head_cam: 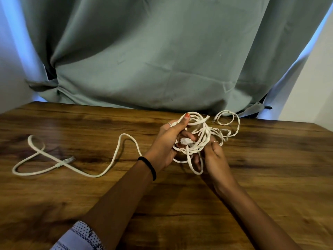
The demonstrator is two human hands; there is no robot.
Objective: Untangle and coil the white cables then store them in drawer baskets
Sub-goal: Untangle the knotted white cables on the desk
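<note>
A tangled bunch of white cables (201, 136) hangs just above the wooden table (90, 192), right of centre. My left hand (167, 143) grips the bunch from the left, thumb over the top loops, fingers curled round a clear plug inside the knot. My right hand (216, 156) holds the tangle from below and the right, fingers curled among the strands. One loose cable end (59, 165) trails left across the table, loops over itself and ends in a clear plug. A small loop (228, 120) with another plug lies behind the bunch.
A grey-green curtain (162, 60) hangs right behind the table's far edge. White walls stand at both sides. No drawer or basket is in view. A black band sits on my left wrist.
</note>
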